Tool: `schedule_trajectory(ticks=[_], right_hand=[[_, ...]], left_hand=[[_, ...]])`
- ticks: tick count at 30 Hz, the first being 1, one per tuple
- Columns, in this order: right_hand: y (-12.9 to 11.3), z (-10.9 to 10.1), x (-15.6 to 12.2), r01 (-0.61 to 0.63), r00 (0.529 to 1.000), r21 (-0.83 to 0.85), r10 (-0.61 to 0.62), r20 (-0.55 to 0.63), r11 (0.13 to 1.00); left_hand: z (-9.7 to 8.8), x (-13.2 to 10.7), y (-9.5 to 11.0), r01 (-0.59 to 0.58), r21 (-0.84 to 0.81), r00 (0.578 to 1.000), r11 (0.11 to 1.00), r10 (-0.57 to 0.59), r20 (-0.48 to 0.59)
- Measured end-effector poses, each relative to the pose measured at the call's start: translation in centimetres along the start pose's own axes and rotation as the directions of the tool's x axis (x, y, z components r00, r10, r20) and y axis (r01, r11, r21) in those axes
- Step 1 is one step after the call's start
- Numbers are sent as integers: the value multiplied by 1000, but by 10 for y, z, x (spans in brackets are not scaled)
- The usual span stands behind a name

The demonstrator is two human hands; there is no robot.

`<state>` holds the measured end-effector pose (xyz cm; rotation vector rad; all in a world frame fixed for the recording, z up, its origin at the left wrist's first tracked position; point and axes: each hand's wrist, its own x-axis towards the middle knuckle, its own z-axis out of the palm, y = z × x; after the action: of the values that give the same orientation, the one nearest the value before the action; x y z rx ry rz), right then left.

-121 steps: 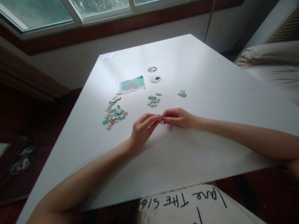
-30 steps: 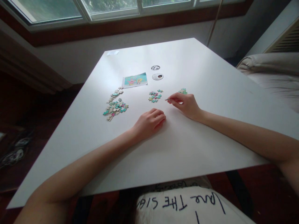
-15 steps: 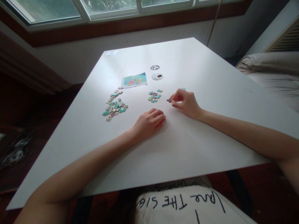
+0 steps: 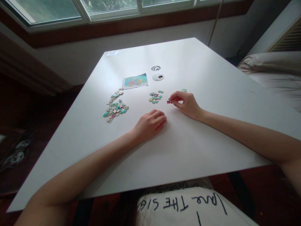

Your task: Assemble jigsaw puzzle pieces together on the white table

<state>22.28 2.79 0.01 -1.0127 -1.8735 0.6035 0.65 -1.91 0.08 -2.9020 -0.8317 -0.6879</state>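
Head view, right fingers pinching puzzle piece

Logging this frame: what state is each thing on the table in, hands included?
Left hand: resting on the table, fingers curled
Right hand: thumb and fingers pinching
Puzzle piece: held in the right hand
Left pile: loose, coloured and pale sides mixed
Middle group: loose, mostly coloured sides up
Right-hand cluster: partly hidden
Picture sheet: flat, picture up
Round discs: flat, apart
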Motion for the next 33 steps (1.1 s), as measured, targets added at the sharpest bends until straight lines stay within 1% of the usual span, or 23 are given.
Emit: schedule_trajectory(ticks=[6,11,13,16,17,19,22,28,31,33], right_hand=[[1,0,1,0,1000,-110,3,27,994],[4,-1,2,93,995,-248,-81,59,964],[7,0,3,141,987,-259,-115,114,956],[13,4,3,219,948,-226,-151,282,949],[16,5,4,235,930,-220,-153,336,947],[22,7,4,233,915,-244,-127,384,941],[26,8,4,217,919,-303,-90,383,928],[22,7,0,289,906,-388,-119,407,875],[20,7,-1,314,903,-409,-137,407,857],[19,7,-1,327,900,-415,-145,412,849]], left_hand=[[0,0,0,3,18,1000,1000,-3,-1],[0,0,0,0,8,1000,1000,0,0],[0,0,0,1,13,1000,1000,-1,-2],[0,0,0,-2,14,1000,1000,2,0],[0,0,0,-3,11,1000,1000,3,3],[0,-1,-1,-3,7,1000,1000,3,7],[0,-1,-1,-7,20,1000,1000,7,8],[1,-1,0,-15,62,1000,998,15,-1],[-5,0,1,23,83,1000,996,-22,-12],[-13,2,-1,58,113,998,992,-57,-12]])
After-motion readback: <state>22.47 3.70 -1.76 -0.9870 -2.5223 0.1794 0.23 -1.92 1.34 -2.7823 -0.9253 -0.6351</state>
